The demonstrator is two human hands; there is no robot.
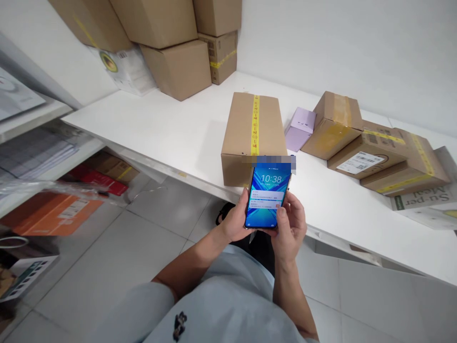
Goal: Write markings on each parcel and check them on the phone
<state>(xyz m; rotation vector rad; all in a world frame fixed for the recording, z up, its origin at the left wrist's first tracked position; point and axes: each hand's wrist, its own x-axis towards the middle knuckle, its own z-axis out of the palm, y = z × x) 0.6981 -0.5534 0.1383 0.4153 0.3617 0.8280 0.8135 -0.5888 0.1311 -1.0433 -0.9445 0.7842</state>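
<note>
I hold a smartphone (266,194) upright in front of me with both hands; its blue lock screen reads 10:38. My left hand (235,220) wraps its left edge and back. My right hand (292,224) grips the right edge, thumb resting on the lower screen. Just beyond the phone a brown cardboard box with yellow tape (252,136) sits near the front edge of the white table (178,128).
A small lilac box (300,127) and stacked cardboard parcels (374,150) lie to the right on the table. More cartons (171,43) pile up in the back corner. Shelves with papers and boxes (53,162) stand at left. Grey tiled floor (124,247) lies below.
</note>
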